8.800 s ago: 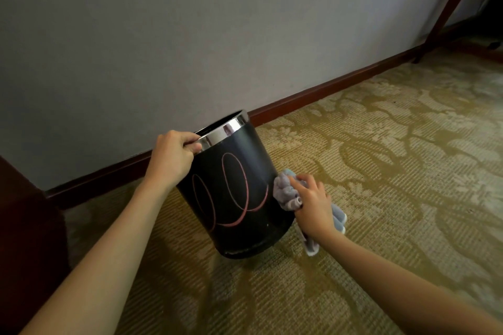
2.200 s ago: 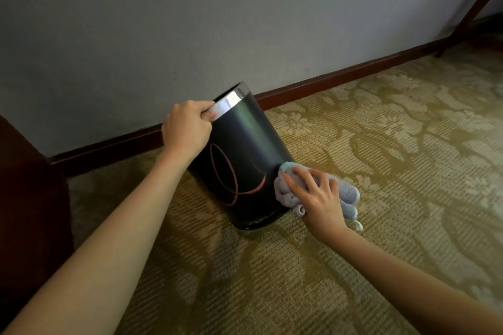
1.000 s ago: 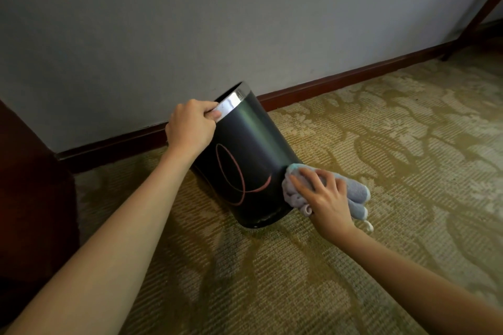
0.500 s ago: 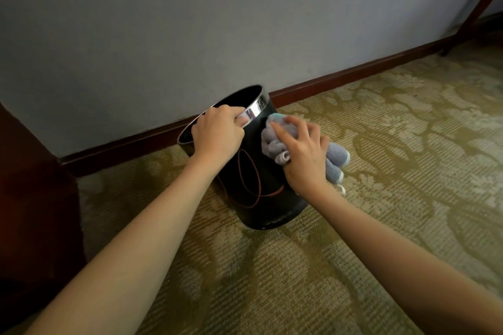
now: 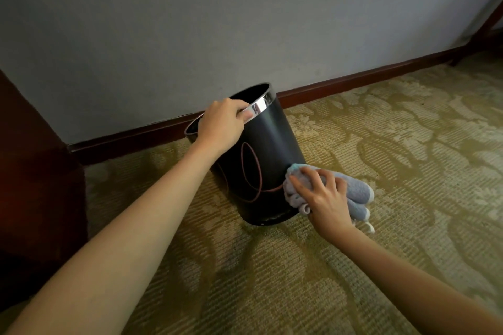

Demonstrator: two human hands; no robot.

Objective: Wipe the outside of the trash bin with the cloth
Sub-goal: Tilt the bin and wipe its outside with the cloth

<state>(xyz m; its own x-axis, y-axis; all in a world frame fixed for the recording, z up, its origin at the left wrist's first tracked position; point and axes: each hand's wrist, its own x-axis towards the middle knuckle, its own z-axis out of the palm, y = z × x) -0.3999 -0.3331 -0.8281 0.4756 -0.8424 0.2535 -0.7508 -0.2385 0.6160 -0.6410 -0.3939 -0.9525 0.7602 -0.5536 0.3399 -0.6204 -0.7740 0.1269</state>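
**Here: cloth low on the bin's side, rim held above**

Here the trash bin stands tilted on the carpet, its open mouth leaning toward the wall. The left hand is clamped over the shiny metal rim, fingers curled around the edge. Below and to the right of that hand, the right hand presses a bunched pale blue-grey cloth against the bin's lower side, fingers spread flat over the fabric and closed on it. The cloth touches the black wall of the bin near its base and bulges out beyond the knuckles, away from the bin.

A thin reddish loop pattern runs across the bin between the two hands.

The patterned yellow-green carpet spreads under both forearms. Beyond the left hand runs a dark red-brown skirting board under a plain grey wall. Dark wooden furniture stands left of the left arm, well apart from the bin.
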